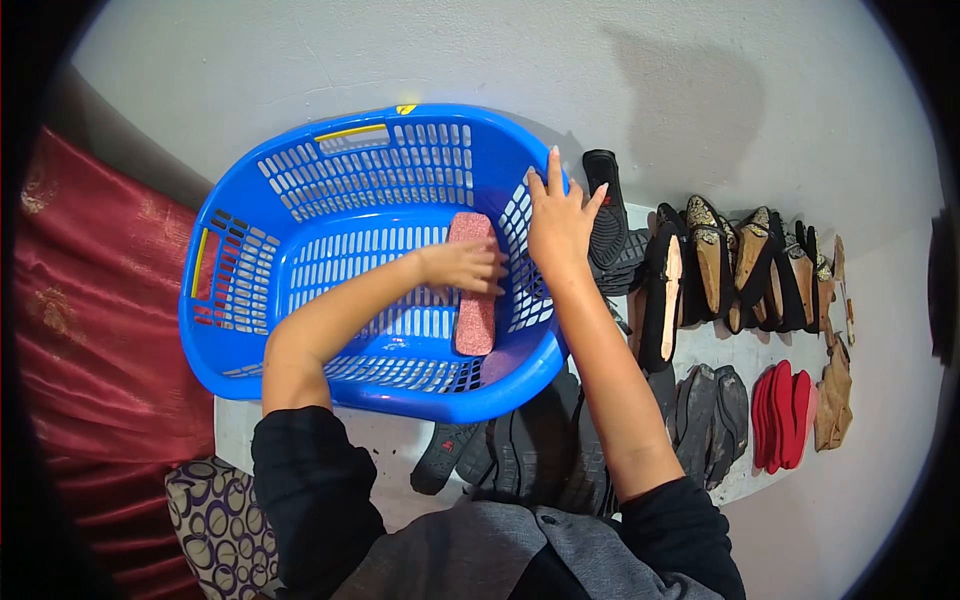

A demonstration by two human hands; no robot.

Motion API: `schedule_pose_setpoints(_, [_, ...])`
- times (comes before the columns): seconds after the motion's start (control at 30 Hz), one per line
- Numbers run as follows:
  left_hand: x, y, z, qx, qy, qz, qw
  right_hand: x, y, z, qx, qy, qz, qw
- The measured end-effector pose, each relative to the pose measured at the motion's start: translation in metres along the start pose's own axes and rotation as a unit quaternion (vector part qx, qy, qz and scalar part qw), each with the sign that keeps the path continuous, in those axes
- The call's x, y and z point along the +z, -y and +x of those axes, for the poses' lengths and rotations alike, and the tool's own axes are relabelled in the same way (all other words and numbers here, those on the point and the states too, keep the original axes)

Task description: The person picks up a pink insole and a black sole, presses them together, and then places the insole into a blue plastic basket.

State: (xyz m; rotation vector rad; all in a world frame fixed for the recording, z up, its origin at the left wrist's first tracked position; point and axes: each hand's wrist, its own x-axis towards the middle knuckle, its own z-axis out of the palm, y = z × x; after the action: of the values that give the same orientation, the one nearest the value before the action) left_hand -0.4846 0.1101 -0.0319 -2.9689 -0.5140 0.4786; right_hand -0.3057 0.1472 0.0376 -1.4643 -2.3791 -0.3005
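A blue plastic basket (pixel 490 400) with slotted sides stands in front of me. Inside it, near the right end, lies a long pink speckled piece (pixel 474 325). My left hand (pixel 462 268) reaches into the basket and lies over the middle of this piece; its fingers are smeared by motion, so I cannot tell whether they grip it. On the basket's right rim rests my right hand (pixel 560 220), its fingers spread, with some of them over the edge.
Right of the basket are black soles (pixel 606 225), a row of black and gold shoes (pixel 706 260), red insoles (pixel 781 415) and a tan piece (pixel 834 395). More dark soles (pixel 530 440) lie below the basket. A red curtain (pixel 100 330) hangs at left.
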Motion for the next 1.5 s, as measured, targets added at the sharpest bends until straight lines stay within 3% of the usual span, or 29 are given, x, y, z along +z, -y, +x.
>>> schedule_pose_setpoints(0.07, [0.011,-0.015,0.009,0.06,-0.054,0.006,0.997,0.001,0.0,0.0,0.0,0.003,-0.001,1.0])
schedule_pose_setpoints(0.17, [0.021,-0.031,0.028,0.088,-0.036,0.019,0.995,0.0,0.0,0.0,0.0,0.005,0.004,1.0])
schedule_pose_setpoints(0.2, [0.026,-0.034,0.031,0.081,-0.083,-0.036,0.993,0.001,0.0,0.0,0.0,0.002,0.008,1.0])
schedule_pose_setpoints(0.3, [0.035,-0.034,0.037,0.096,-0.051,-0.01,0.994,0.001,-0.001,0.001,-0.001,0.001,0.009,1.0])
schedule_pose_setpoints(0.53, [0.044,-0.037,0.036,0.065,-0.053,-0.049,0.995,0.003,-0.001,0.001,0.002,0.003,0.014,1.0])
schedule_pose_setpoints(0.7, [0.039,-0.041,0.03,0.088,-0.152,-0.039,0.984,-0.001,0.0,0.001,0.004,0.011,0.016,1.0])
schedule_pose_setpoints(0.77, [0.038,-0.043,0.032,0.09,-0.124,-0.049,0.987,0.0,-0.001,0.001,0.004,0.008,0.019,1.0])
schedule_pose_setpoints(0.83, [0.033,-0.046,0.038,0.093,-0.031,-0.049,0.994,0.0,-0.001,0.001,0.003,0.008,0.021,1.0])
schedule_pose_setpoints(1.23, [0.046,-0.046,0.039,0.075,-0.058,-0.084,0.992,-0.001,-0.001,0.001,0.006,0.013,0.034,0.999])
schedule_pose_setpoints(1.33, [0.041,-0.049,0.037,0.049,-0.11,-0.083,0.989,-0.002,-0.001,0.002,0.006,0.023,0.044,0.999])
schedule_pose_setpoints(1.43, [0.031,-0.043,0.029,0.044,-0.155,0.018,0.987,0.003,-0.001,0.002,0.006,-0.006,0.063,0.998])
schedule_pose_setpoints(1.5, [0.017,-0.035,0.02,0.01,-0.125,0.055,0.991,0.001,-0.001,0.004,0.011,-0.03,0.123,0.992])
